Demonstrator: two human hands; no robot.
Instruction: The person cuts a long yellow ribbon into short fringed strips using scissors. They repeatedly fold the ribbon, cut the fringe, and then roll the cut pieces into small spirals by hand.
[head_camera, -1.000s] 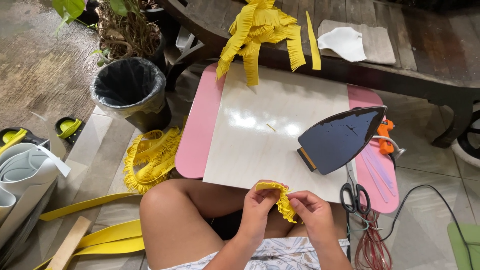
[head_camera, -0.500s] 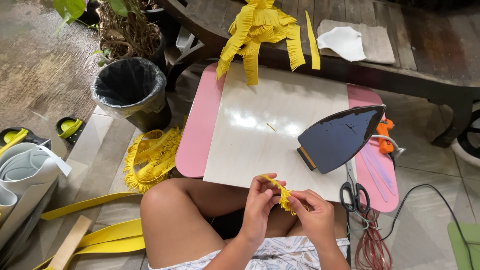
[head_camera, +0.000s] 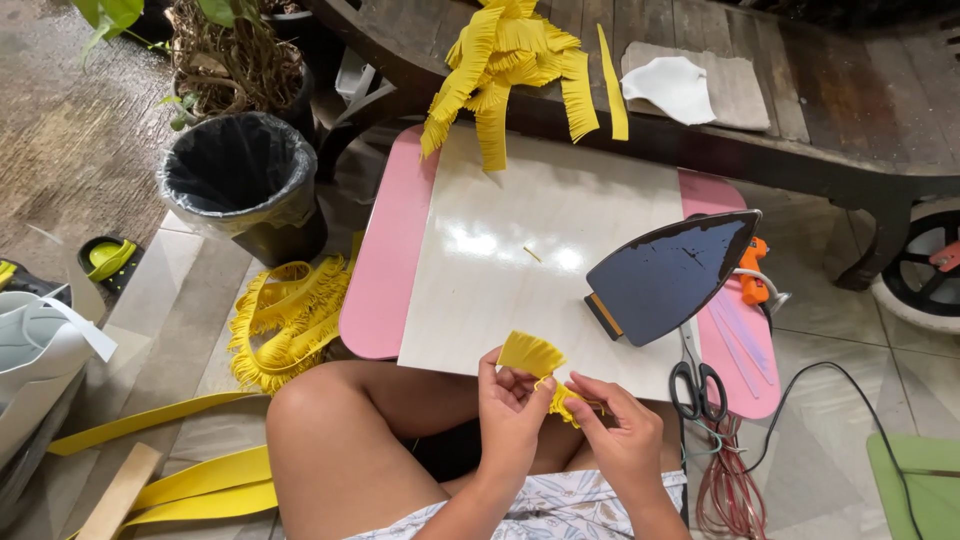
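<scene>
Bare arms, white patterned garment

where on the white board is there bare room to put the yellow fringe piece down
The white board is mostly bare: a wide patch runs from its left edge to the iron, below the hanging yellow fringe strips. The right side is crowded with the iron, scissors and orange glue gun. Left hand and right hand hold the fringe piece at the near edge.

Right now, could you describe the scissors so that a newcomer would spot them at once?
Find the pink table with the white board on it. At its near right corner, below the upturned iron, lie the scissors: the only thing there with two black loop handles.
</scene>
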